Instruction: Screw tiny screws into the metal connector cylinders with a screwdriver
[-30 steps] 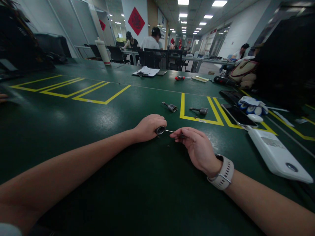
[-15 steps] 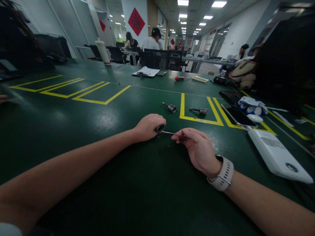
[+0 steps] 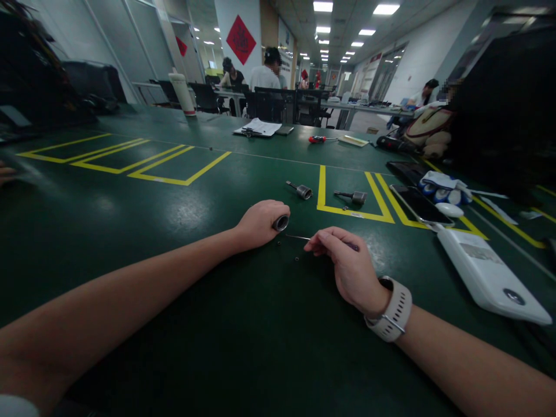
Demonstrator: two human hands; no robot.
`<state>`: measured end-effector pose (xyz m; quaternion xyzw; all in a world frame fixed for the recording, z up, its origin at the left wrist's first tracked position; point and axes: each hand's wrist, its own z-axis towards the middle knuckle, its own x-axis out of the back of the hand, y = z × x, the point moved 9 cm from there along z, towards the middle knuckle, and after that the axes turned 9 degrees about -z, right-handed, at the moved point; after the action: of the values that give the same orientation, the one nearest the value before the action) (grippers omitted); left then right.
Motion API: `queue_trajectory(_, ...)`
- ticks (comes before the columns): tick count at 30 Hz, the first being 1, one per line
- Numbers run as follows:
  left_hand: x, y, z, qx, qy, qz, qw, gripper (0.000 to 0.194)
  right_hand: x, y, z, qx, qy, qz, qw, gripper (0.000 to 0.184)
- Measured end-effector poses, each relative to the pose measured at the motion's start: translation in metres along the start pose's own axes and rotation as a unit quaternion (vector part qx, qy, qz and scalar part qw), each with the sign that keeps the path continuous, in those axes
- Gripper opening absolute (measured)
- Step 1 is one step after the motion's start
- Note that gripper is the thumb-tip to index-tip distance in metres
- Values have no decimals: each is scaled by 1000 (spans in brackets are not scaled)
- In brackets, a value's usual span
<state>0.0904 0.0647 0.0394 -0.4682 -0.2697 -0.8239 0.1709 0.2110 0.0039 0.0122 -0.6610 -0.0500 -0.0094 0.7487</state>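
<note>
My left hand (image 3: pixel 263 223) is closed around a dark metal hole saw (image 3: pixel 281 223), its round open mouth facing right. The rest of that piece is hidden in my fist. My right hand (image 3: pixel 341 255) pinches a slim screwdriver (image 3: pixel 297 236); its thin shaft points left and its dark handle end shows above the palm. The shaft's tip is just below the hole saw's mouth, apart from it. Beneath the hands lie a tiny dark metal part (image 3: pixel 278 243) and a small ring-like part (image 3: pixel 297 259), both too small to name.
Two similar hole saws lie ahead: one (image 3: pixel 304 191) left of the yellow tape, another (image 3: pixel 357 197) inside it beside tiny parts. On the right are a phone (image 3: pixel 421 204), a white power bank (image 3: pixel 490 272) and a glove (image 3: pixel 443 185). Farther back lie a red screwdriver (image 3: pixel 317 139) and a clipboard (image 3: pixel 258 127).
The screwdriver's tip has come away from the hole saw's mouth and dropped slightly lower. The hole saw has turned so that its mouth faces me more; the handle end shows more.
</note>
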Motion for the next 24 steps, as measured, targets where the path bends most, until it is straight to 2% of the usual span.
queue_trajectory(8, -1, -1, 0, 7, -4, 8, 1000, 9, 1, -8, -1, 31, 6, -103, 994, 25)
queue_trajectory(15, -1, -1, 0, 12, -5, 2, 1000, 8, -9, -11, -3, 18, -36, -164, 986, 26)
queue_trajectory(18, -1, -1, 0, 12, -7, 2, 1000, 8, -8, -19, -5, 46, -24, -186, 981, 26)
queue_trajectory(24, -1, -2, -1, 22, -10, 4, 1000, 6, -3, -19, -5, 37, -5, -192, 981, 25)
